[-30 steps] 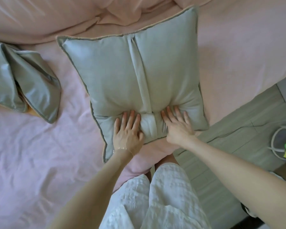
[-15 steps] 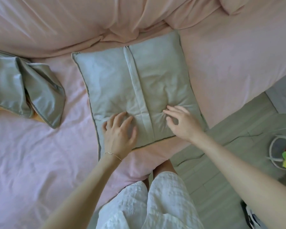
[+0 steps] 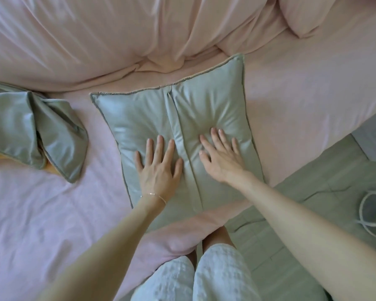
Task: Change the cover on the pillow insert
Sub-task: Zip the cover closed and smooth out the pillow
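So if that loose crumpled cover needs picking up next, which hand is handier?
Probably the left. The left hand lies flat on the pillow on the side facing the crumpled cover, while the right hand presses the far half, across the middle flap.

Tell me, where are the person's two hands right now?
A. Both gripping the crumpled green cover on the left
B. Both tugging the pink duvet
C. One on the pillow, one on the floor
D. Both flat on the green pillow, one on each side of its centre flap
D: the left hand and the right hand lie with straight fingers on the green pillow, either side of its centre flap.
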`<state>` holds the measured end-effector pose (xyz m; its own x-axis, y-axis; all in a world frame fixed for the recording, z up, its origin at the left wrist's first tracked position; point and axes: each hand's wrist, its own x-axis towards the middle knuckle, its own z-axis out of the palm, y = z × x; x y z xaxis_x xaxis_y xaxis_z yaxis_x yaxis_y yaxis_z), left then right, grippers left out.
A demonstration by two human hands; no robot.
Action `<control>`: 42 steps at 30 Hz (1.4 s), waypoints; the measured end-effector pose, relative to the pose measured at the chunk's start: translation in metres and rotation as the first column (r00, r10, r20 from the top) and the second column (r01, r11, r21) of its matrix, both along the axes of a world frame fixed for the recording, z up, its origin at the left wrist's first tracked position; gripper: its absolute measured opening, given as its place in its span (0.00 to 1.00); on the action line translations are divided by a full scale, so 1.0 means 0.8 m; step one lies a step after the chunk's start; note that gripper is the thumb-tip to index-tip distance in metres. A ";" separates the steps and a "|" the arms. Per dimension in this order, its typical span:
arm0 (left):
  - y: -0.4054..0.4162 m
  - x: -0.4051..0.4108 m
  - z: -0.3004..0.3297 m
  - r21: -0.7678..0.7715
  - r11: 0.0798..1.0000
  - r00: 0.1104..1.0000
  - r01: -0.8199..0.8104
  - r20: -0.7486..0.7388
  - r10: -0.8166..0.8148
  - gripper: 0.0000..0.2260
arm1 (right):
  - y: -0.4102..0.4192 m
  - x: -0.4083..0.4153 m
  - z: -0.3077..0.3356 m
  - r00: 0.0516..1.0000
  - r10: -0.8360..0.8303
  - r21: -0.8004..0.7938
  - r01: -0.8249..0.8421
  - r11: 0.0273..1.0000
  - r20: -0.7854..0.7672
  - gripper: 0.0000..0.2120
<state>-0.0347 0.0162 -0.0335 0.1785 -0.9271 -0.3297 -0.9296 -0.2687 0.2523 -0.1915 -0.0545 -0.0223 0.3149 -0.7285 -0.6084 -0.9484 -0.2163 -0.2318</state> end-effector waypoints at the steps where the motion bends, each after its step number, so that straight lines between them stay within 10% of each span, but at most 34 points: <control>1: 0.011 -0.004 0.001 0.013 1.000 1.000 0.017 -0.008 -0.017 0.29 | 0.010 -0.006 0.003 1.000 0.011 0.018 -0.010 1.000 -0.018 0.25; 10: -0.102 0.011 -0.044 0.371 0.928 0.998 0.022 -0.065 0.003 0.24 | -0.082 0.037 -0.049 0.976 0.011 0.074 0.005 0.997 -0.217 0.27; 17: -0.165 0.030 -0.060 0.342 0.938 0.989 -0.047 -0.113 0.091 0.24 | -0.143 0.064 -0.065 0.979 -0.024 0.081 0.041 0.996 -0.203 0.27; 25: -0.116 0.021 0.008 -0.357 0.929 0.995 -0.098 -0.046 0.088 0.13 | -0.057 0.014 -0.023 0.915 -0.162 -0.487 0.339 0.805 0.369 0.22; 28: -0.168 0.031 0.017 -0.326 0.945 0.995 0.036 -0.073 -0.063 0.19 | -0.086 0.020 -0.014 0.893 -0.195 -0.548 0.408 0.730 0.405 0.23; 32: -0.188 0.019 0.000 -0.045 0.990 0.986 0.135 -0.091 -0.139 0.22 | -0.138 0.029 -0.012 0.945 -0.155 -0.323 0.248 0.913 0.288 0.24; 42: -0.076 -0.030 0.001 -0.176 0.939 0.955 0.295 0.049 -0.291 0.19 | -0.037 -0.024 0.005 0.986 0.160 -0.210 -0.168 0.963 -0.054 0.38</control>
